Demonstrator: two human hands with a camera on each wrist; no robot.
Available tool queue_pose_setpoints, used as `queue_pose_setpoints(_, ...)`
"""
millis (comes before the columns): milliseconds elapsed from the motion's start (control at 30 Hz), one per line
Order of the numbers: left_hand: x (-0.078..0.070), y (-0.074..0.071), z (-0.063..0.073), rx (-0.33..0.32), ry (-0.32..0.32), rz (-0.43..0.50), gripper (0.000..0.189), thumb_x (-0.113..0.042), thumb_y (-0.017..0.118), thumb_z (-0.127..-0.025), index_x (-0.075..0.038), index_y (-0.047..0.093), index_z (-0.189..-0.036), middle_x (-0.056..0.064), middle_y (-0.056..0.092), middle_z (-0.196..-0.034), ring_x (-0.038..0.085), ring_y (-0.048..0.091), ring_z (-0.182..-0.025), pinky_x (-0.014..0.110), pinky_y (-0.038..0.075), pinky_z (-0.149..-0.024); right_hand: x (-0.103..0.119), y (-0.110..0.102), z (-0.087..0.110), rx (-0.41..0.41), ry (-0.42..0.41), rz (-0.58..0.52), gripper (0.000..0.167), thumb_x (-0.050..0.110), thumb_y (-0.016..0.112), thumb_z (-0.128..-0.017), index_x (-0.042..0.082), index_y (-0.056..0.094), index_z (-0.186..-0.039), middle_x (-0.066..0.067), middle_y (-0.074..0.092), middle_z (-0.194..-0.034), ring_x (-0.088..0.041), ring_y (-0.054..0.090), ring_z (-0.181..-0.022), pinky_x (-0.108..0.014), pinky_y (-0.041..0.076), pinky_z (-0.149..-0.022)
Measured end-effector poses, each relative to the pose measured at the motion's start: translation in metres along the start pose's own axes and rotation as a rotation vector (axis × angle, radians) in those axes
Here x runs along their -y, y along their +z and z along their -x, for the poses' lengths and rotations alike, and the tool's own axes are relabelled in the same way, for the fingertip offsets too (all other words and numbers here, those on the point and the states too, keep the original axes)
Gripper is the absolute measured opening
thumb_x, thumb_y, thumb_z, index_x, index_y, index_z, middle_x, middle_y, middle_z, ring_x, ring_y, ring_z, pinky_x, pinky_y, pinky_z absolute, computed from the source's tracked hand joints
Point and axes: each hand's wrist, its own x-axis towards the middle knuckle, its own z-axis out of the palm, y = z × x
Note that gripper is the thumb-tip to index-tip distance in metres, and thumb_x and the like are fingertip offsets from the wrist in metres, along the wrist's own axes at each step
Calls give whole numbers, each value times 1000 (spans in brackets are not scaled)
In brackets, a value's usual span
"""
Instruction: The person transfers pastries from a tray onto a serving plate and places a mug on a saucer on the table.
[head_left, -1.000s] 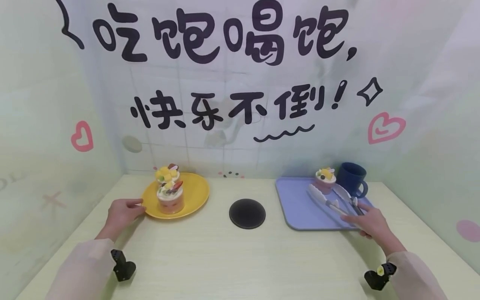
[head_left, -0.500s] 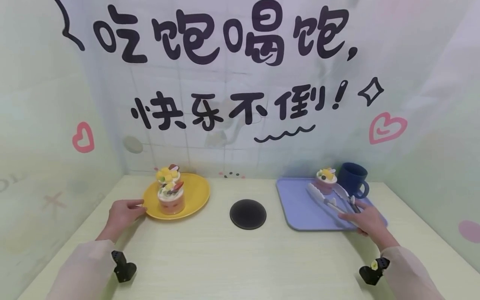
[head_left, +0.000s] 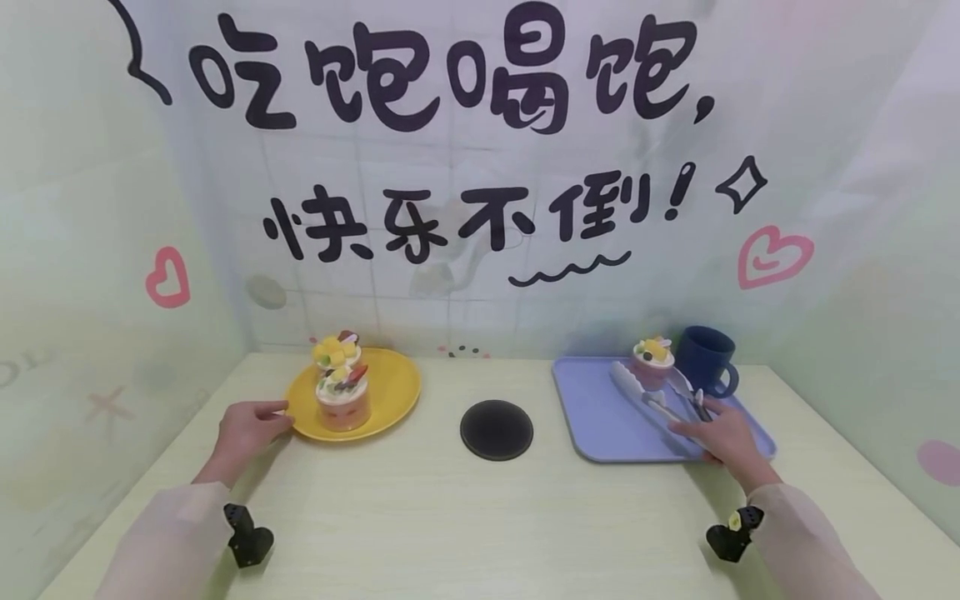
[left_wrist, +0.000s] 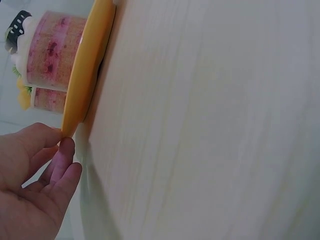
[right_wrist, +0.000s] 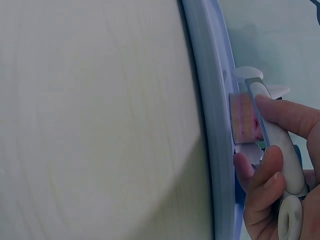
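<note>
Our right hand point(head_left: 726, 437) has edged inward, gripping the tongs point(head_left: 632, 385), their arms spread about the dessert cup point(head_left: 651, 375) on the blue tray point(head_left: 600, 421). Our left hand point(head_left: 251, 431) pinches the yellow plate point(head_left: 397, 385) by its rim. That cup looks light, smooth-sided, delicate on top; we'd favour its pink wall.

My head view looks forward and down across the table point(head_left: 480, 517) to the wall point(head_left: 465, 308), from farthest back. My left wrist view, close, low and tipped sideways, shares the plate point(left_wrist: 82, 75) with it; my right wrist view, also near and sideways, shares the tray point(right_wrist: 212, 100) and tongs point(right_wrist: 287, 150).
</note>
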Motion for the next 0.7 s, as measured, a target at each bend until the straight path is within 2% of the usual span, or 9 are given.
queue_pose_setpoints(167,2,1,-2,-1,8,7,47,-13,61,-86,15,48,-121,33,55,-112,41,55,-99,38,52,-76,1,3,-3,-5,7,-5,98,40,75,-71,-8,24,-139,-15,54,-82,-15,45,-42,-29,40,-42)
queue_pose_setpoints(233,0,1,0,15,15,11,47,-13,60,-86,16,47,-122,34,53,-114,43,53,-102,39,52,-77,2,4,-3,-11,9,-10,97,39,75,-71,-8,25,-139,-16,53,-84,-15,45,-43,-29,41,-42)
queue_pose_setpoints(400,-2,1,3,18,21,4,46,-12,58,-87,16,46,-122,34,52,-115,43,52,-103,38,52,-77,4,7,-5,-29,6,-26,96,36,76,-71,-9,25,-139,-27,50,-100,-15,45,-44,-29,43,-43)
queue_pose_setpoints(567,0,1,1,24,13,15,47,-11,58,-88,17,45,-123,35,51,-116,43,53,-103,38,52,-77,4,10,-7,-43,7,-52,96,33,77,-70,-10,25,-138,-28,50,-101,-14,46,-42,-29,44,-42)
queue_pose_setpoints(700,0,1,1,18,19,14,46,-11,58,-87,17,46,-122,34,53,-114,42,55,-101,37,53,-75,3,11,-8,-45,11,-62,95,33,76,-71,-9,25,-139,-31,43,-112,-14,46,-44,-29,45,-43)
